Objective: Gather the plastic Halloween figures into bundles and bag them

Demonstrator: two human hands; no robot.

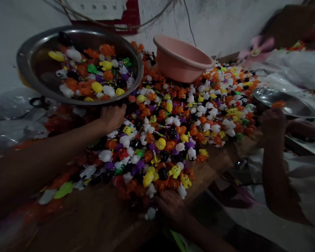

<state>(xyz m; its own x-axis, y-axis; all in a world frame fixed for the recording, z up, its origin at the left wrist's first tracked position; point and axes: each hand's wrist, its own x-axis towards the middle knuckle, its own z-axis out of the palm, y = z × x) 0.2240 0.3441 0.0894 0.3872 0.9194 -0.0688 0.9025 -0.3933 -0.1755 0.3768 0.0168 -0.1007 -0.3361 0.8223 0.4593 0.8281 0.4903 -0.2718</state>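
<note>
My left hand (112,117) is closed, its fingers curled down into a heap of small colourful plastic toy figures (161,143) just below the rim of a metal basin (140,71). What those fingers hold, if anything, is hidden. The basin contains more orange, white, yellow, green and purple figures. At the near edge of the heap, my right hand (172,204) lies low beside a white spiky figure (150,213) and a white figure (182,191). Dim light and blur hide its fingertips.
A pink plastic tub (183,57) stands on the heap near the wall. On the right, another person's hand (274,120) holds an orange figure (278,104) by a shallow metal bowl (286,101). Clear plastic bags (13,108) lie left. The wooden table edge (220,159) runs diagonally.
</note>
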